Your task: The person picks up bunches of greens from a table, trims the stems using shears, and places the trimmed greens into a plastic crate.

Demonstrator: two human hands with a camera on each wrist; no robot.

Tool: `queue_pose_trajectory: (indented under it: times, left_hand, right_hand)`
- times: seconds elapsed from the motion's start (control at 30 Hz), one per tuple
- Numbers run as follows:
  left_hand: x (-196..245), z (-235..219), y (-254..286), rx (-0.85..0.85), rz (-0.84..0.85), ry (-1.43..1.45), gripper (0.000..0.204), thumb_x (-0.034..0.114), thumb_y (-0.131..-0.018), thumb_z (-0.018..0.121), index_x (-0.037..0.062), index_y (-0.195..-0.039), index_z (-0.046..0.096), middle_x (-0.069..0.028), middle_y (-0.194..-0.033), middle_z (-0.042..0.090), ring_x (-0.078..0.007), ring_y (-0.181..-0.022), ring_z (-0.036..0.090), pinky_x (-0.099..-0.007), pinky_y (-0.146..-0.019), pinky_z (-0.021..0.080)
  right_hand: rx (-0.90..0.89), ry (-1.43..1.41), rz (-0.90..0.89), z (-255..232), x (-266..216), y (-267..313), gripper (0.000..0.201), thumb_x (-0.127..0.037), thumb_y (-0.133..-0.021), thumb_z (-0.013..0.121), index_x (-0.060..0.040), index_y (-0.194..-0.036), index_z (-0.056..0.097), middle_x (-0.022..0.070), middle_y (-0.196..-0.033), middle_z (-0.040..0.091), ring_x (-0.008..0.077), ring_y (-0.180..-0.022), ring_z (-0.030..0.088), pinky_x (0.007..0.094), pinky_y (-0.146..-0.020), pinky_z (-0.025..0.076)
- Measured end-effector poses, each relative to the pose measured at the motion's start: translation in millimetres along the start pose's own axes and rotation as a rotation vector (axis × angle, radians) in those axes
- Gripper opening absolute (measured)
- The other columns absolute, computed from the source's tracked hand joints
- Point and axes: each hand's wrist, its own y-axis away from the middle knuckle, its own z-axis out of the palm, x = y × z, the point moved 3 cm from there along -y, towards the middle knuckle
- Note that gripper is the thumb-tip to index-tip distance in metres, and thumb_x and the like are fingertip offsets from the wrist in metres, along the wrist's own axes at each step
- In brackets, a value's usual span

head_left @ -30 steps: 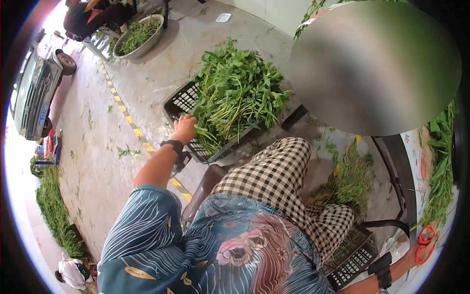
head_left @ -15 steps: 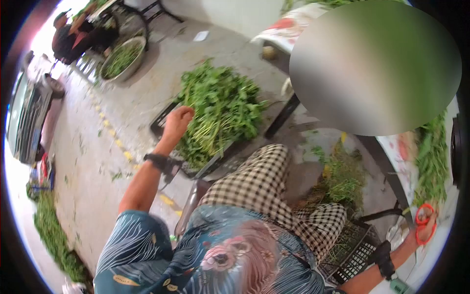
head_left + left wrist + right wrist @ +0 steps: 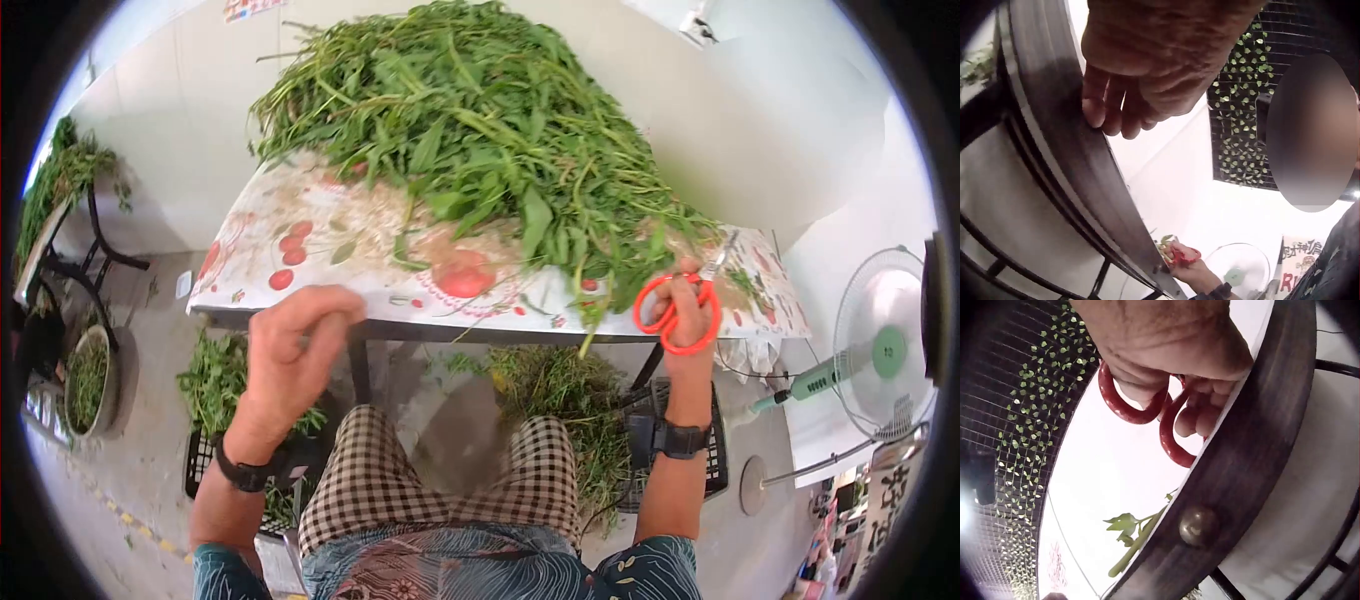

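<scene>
In the head view, a big heap of leafy green stems (image 3: 470, 130) covers the back of a table with a fruit-print cloth (image 3: 335, 265). My left hand (image 3: 295, 350) hovers near the table's front edge, its fingers loosely bent. Nothing shows between those fingers (image 3: 1113, 109) in the left wrist view. At the table's right front, my right hand (image 3: 686, 308) holds red-handled scissors (image 3: 690, 349), with fingers through the loops. The blades point away, over the stems at the heap's right end. In the right wrist view, a cut stem (image 3: 1135, 544) sticks out past the table edge.
Below the table on the left stands a black crate (image 3: 197, 465) with greens. Loose stems (image 3: 560, 410) pile up on the floor beneath the middle, beside another black crate (image 3: 716, 450). A standing fan (image 3: 885, 350) is at the right. A basin of greens (image 3: 105, 400) sits far left.
The head view has swung from the floor crate to the table. My left hand has left the crate's greens and come to the table's front edge. The scissors stay in my right hand.
</scene>
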Motion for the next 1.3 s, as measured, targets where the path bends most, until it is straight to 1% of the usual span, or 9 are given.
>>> queue_pose_trajectory:
  times: [0.17, 0.27, 0.37, 0.6, 0.63, 0.87, 1.1, 1.2, 1.3]
  left_hand:
    - [43.8, 61.2, -50.0, -0.101, 0.387, 0.057, 0.014, -0.003, -0.079, 0.052, -0.0001, -0.090, 0.060, -0.0098, -0.082, 0.063, -0.0188, -0.073, 0.061, -0.0267, -0.066, 0.047]
    - [34.7, 100.2, -69.8, -0.278, 0.262, 0.214, 0.013, 0.002, -0.080, 0.053, 0.0006, -0.091, 0.060, -0.0085, -0.077, 0.061, -0.0168, -0.070, 0.058, -0.0267, -0.063, 0.045]
    - [21.5, 117.4, -79.6, -0.444, -0.114, 0.373, 0.014, 0.008, -0.082, 0.053, 0.0009, -0.092, 0.060, -0.0060, -0.072, 0.058, -0.0134, -0.066, 0.053, -0.0265, -0.061, 0.043]
    - [14.1, 113.3, -74.5, -0.358, -0.055, 0.269, 0.014, 0.010, -0.084, 0.052, 0.0017, -0.091, 0.061, -0.0027, -0.071, 0.056, -0.0092, -0.063, 0.047, -0.0253, -0.059, 0.041]
    - [16.5, 112.5, -74.6, -0.349, -0.059, 0.276, 0.014, 0.010, -0.084, 0.052, 0.0017, -0.090, 0.061, -0.0029, -0.071, 0.056, -0.0094, -0.063, 0.047, -0.0254, -0.059, 0.041]
    - [12.6, 114.3, -74.2, -0.352, -0.071, 0.252, 0.014, 0.012, -0.084, 0.053, 0.0019, -0.090, 0.061, -0.0026, -0.069, 0.056, -0.0097, -0.061, 0.047, -0.0252, -0.058, 0.041]
    - [15.3, 116.5, -73.9, -0.307, -0.006, 0.287, 0.014, 0.013, -0.083, 0.054, 0.0019, -0.089, 0.062, -0.0032, -0.067, 0.056, -0.0101, -0.060, 0.047, -0.0256, -0.056, 0.041]
    - [16.8, 115.4, -73.7, -0.335, -0.059, 0.281, 0.014, 0.012, -0.083, 0.055, 0.0018, -0.089, 0.062, -0.0033, -0.067, 0.056, -0.0099, -0.060, 0.047, -0.0254, -0.056, 0.041]
    - [16.9, 112.9, -72.6, -0.342, -0.071, 0.261, 0.016, 0.015, -0.084, 0.055, 0.0017, -0.089, 0.062, -0.0034, -0.067, 0.056, -0.0099, -0.060, 0.048, -0.0253, -0.056, 0.041]
  right_hand:
    - [-0.055, -0.013, -0.008, -8.5, 6.5, -6.0, 0.040, -0.015, -0.080, 0.060, 0.0032, -0.113, 0.048, 0.0058, -0.074, 0.059, 0.0093, -0.060, 0.054, 0.0220, -0.052, 0.043]
    - [-0.062, 0.030, 0.009, -3.4, -0.4, -7.3, 0.039, -0.015, -0.080, 0.060, 0.0023, -0.113, 0.048, 0.0059, -0.075, 0.059, 0.0101, -0.060, 0.054, 0.0228, -0.052, 0.044]
    - [-0.099, 0.301, -0.123, 10.2, -25.2, -14.0, 0.039, -0.018, -0.078, 0.064, 0.0003, -0.110, 0.050, 0.0059, -0.073, 0.059, 0.0112, -0.060, 0.055, 0.0258, -0.053, 0.044]
    - [-0.343, 1.052, -0.326, 60.7, -37.7, 5.7, 0.045, -0.039, -0.073, 0.068, -0.0059, -0.101, 0.056, 0.0134, -0.072, 0.062, 0.0289, -0.066, 0.062, 0.0383, -0.060, 0.047]
    - [-0.389, 1.153, -0.307, 64.9, -33.4, 7.6, 0.039, -0.033, -0.075, 0.067, -0.0065, -0.101, 0.057, 0.0147, -0.074, 0.064, 0.0325, -0.071, 0.063, 0.0386, -0.062, 0.047]
    - [-0.237, 0.960, -0.311, 34.1, -29.2, -1.7, 0.025, -0.017, -0.078, 0.062, -0.0061, -0.100, 0.058, 0.0114, -0.074, 0.064, 0.0240, -0.063, 0.062, 0.0342, -0.060, 0.047]
    - [0.030, 0.118, -0.051, -28.3, -34.5, -14.2, 0.027, -0.008, -0.080, 0.057, -0.0035, -0.106, 0.049, 0.0027, -0.074, 0.052, 0.0106, -0.054, 0.051, 0.0254, -0.042, 0.043]
    - [-0.031, -0.187, 0.074, -14.3, -35.4, -5.4, 0.029, -0.004, -0.079, 0.058, -0.0032, -0.106, 0.049, 0.0040, -0.076, 0.052, 0.0123, -0.055, 0.053, 0.0267, -0.044, 0.044]
    - [-0.169, -0.210, 0.072, 5.2, -30.6, 4.4, 0.032, -0.002, -0.078, 0.058, -0.0032, -0.108, 0.047, 0.0053, -0.078, 0.054, 0.0144, -0.058, 0.056, 0.0270, -0.045, 0.045]
